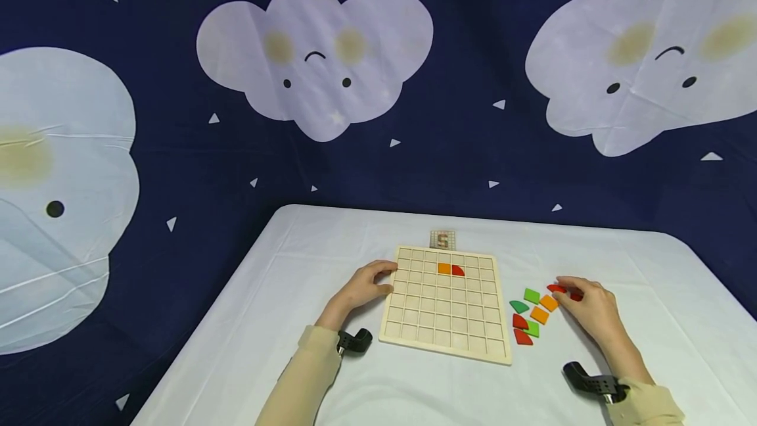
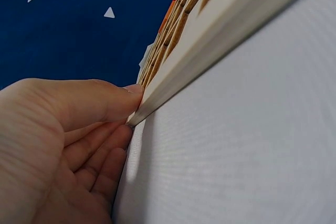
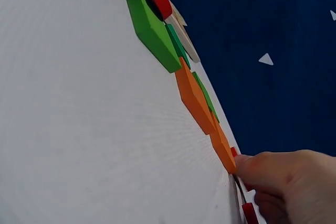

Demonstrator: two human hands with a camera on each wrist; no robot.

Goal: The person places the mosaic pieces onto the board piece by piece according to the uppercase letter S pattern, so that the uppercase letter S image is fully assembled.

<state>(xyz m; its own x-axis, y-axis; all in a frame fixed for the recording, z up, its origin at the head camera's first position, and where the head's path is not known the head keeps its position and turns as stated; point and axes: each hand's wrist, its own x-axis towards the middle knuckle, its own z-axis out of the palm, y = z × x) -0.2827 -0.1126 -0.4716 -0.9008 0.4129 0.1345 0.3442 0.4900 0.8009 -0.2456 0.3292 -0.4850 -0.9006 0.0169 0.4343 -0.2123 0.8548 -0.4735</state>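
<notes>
A square wooden grid board (image 1: 445,304) lies on the table, with an orange square tile (image 1: 444,269) and a red quarter-circle tile (image 1: 458,271) side by side in its upper cells. My left hand (image 1: 362,286) holds the board's left edge; in the left wrist view the thumb (image 2: 105,99) rests on the rim and the other fingers are at its side. Right of the board, my right hand (image 1: 591,307) pinches a red quarter-circle tile (image 1: 554,288) between thumb and fingers, beside an orange square tile (image 1: 549,303). Another red tile (image 3: 250,213) is partly hidden by that hand.
Loose tiles lie between board and right hand: green squares (image 1: 531,296), a dark green quarter-circle (image 1: 519,307), another orange square (image 1: 539,315) and red quarter-circles (image 1: 523,337). A small pattern card (image 1: 443,240) lies behind the board. A dark cloud-print cloth (image 1: 461,169) hangs behind the table.
</notes>
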